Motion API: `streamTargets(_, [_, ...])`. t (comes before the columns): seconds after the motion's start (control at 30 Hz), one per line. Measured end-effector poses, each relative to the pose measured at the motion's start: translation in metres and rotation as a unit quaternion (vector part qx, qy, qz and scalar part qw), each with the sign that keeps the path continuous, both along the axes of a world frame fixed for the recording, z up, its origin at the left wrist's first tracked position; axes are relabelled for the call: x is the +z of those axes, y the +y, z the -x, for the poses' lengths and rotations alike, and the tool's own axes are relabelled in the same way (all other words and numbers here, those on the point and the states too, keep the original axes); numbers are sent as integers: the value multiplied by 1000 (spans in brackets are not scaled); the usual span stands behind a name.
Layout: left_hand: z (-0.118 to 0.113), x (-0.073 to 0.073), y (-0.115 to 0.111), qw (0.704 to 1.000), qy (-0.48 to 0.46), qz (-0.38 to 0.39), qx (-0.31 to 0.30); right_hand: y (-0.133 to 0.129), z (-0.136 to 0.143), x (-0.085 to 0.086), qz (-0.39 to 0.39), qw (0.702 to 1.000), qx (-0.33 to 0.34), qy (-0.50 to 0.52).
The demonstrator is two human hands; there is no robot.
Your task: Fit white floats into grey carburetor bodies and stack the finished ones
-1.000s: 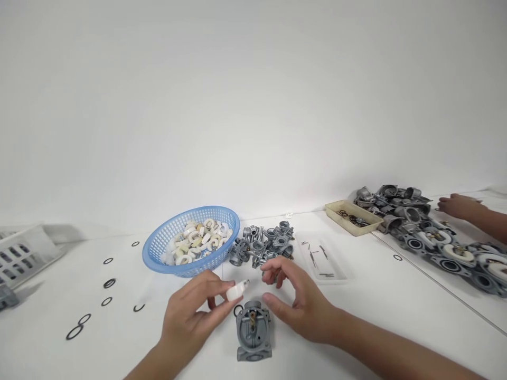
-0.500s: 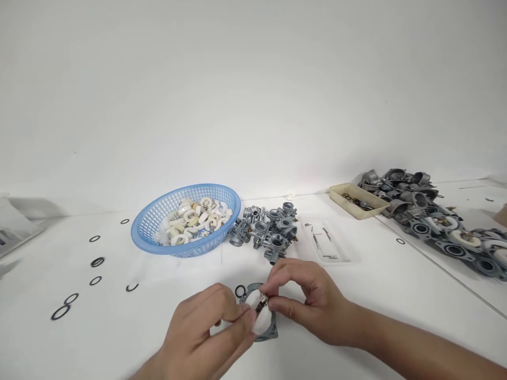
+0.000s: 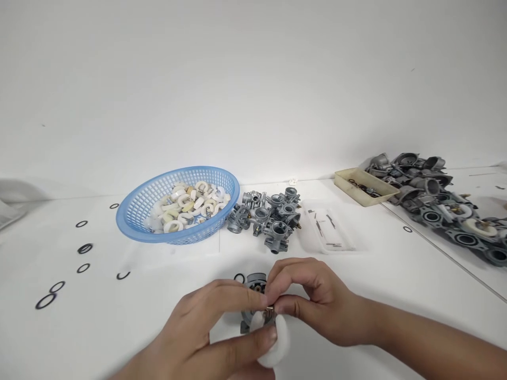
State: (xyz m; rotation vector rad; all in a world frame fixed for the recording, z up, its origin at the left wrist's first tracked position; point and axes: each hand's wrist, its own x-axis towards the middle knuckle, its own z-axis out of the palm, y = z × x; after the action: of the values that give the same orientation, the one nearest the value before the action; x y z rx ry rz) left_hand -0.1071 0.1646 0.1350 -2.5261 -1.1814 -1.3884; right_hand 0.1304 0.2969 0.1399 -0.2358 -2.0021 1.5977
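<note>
My left hand (image 3: 214, 327) grips a white carburetor float (image 3: 279, 345) between its thumb and fingers, the curved side facing me. At the float's small metal hinge (image 3: 269, 311), the thumb and fingertips of my right hand (image 3: 312, 298) are pinched together. Whatever tiny piece lies between those right fingertips is hidden. Just behind the float, a grey metal carburetor body (image 3: 257, 279) stands on the white table, partly covered by my hands. A black rubber ring (image 3: 239, 278) lies beside it.
A blue basket (image 3: 130, 232) of white floats stands back left, with several carburetors (image 3: 279, 229) beside it. Right of them are a clear tray (image 3: 348, 245) of thin metal pins, a cream tray (image 3: 362, 198) and heaped carburetor parts (image 3: 431, 211). Black rings (image 3: 84, 248) lie at left.
The float has come nearer to me and turned, so its curved side now faces me. More of the carburetor body shows behind it. The whole view has shifted slightly.
</note>
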Motion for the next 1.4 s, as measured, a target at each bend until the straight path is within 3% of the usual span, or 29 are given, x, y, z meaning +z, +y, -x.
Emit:
streamTargets(0.1, [-3,-9,-3,999,-8,44,1,1,-2,4,-6,1000,-6,-2])
streamTargets(0.33, [-12,1,4,989,-121,79,-9,2,-1,-1,0,1000,-18,-2])
streamTargets(0.5, [-15,-5,5,976,-178,123,1,1,0,-3,-12,1000,-27,5])
streamTargets(0.67, [-14,-10,10,973,-199,113,-36,1,2,-4,-36,998,-53,7])
streamTargets(0.87, [-7,-7,15,975,-195,97,-37,2,0,-5,-7,997,-80,-16])
streamTargets(1.07, [-6,-6,23,984,-171,56,-4,8,-5,-4,-103,993,-54,-6])
streamTargets(1.23, [-5,-7,22,985,-153,76,-25,9,0,-7,-182,982,-44,18])
streamTargets(1.4, [-5,-3,19,989,-136,58,-16,7,-1,0,-270,953,-125,60])
